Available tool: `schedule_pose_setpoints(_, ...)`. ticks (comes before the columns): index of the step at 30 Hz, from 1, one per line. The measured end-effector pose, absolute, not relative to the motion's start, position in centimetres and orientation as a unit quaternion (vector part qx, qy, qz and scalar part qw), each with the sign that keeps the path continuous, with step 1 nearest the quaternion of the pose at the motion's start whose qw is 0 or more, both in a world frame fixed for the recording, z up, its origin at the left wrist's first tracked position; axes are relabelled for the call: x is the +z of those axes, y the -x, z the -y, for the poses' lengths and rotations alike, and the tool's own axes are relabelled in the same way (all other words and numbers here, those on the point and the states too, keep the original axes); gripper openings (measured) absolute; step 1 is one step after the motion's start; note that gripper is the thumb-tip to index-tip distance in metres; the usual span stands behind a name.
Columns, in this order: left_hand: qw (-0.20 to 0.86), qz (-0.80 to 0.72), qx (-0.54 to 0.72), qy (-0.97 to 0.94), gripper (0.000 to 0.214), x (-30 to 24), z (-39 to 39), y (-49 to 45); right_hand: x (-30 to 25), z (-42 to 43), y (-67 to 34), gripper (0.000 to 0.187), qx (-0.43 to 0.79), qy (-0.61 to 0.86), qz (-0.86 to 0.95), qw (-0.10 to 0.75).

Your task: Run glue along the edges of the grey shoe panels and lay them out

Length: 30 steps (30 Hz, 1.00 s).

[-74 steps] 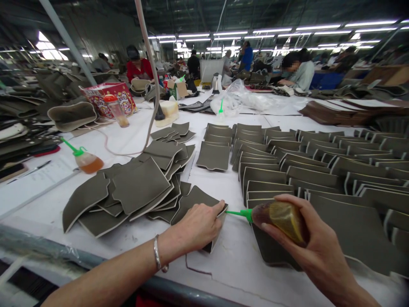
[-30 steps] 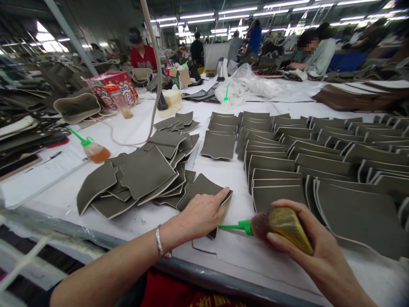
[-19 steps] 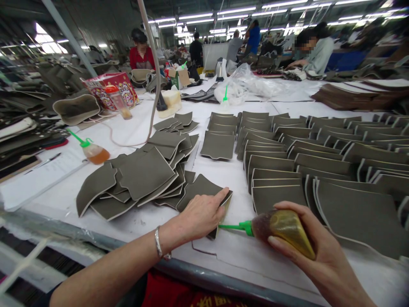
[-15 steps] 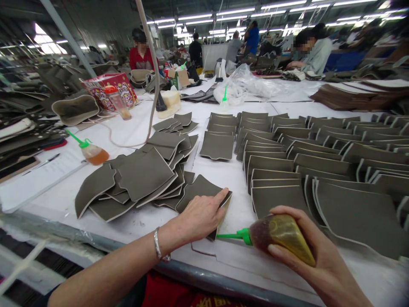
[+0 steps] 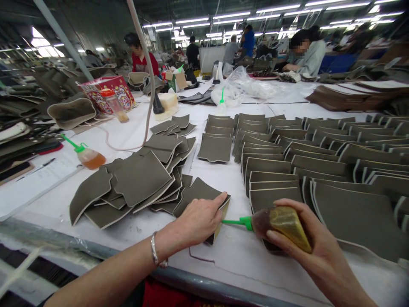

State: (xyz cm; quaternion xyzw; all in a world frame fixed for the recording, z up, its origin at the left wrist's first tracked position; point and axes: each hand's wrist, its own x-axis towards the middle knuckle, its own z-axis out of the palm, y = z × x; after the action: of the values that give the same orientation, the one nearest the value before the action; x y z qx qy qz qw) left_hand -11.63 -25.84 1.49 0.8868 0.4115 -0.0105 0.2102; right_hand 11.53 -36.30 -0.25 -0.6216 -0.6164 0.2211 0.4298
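My left hand (image 5: 200, 217) grips a grey-green leather-like piece (image 5: 201, 189), its index finger stretched along the top near the right corner. The other fingers are curled, and part of the piece is hidden beneath them. In my right hand (image 5: 311, 238) is a squeeze bottle (image 5: 281, 226) of dark amber liquid, tilted onto its side. Its thin green nozzle points left, with the tip at the piece's right edge; whether it touches cannot be made out. Left of my left hand lies a loose pile of similar pieces (image 5: 140, 177).
Rows of overlapping pieces (image 5: 322, 166) cover the right of the white table. A second green-nozzled bottle (image 5: 91, 157), a lidded cup (image 5: 115, 104) and a red patterned bag (image 5: 102, 91) stand left. A hose (image 5: 149, 85) hangs down behind the pile. Several people work beyond.
The bottle's nozzle has moved up along the piece's right edge, away from me. My left hand keeps its hold on the piece. The view has shifted slightly.
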Motion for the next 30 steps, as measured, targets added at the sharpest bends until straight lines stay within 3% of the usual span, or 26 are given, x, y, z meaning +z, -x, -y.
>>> schedule_pose_setpoints(9,0.23,-0.415,-0.015,-0.88,0.054,1.8,25.6,11.6,0.1,34.4,-12.4,0.044,0.081,0.635,0.62,0.454)
schedule_pose_setpoints(15,0.234,-0.411,-0.02,-0.881,0.055,1.9,25.6,11.5,0.3,35.2,-12.2,0.04,0.164,0.638,0.619,0.429)
schedule_pose_setpoints(22,0.24,-0.409,-0.011,-0.88,0.054,2.1,25.4,11.5,0.5,34.6,-12.5,0.042,0.118,0.655,0.597,0.449)
schedule_pose_setpoints(30,0.24,-0.404,-0.016,-0.882,0.056,2.0,25.4,11.6,0.3,34.5,-12.4,0.04,0.147,0.644,0.61,0.438)
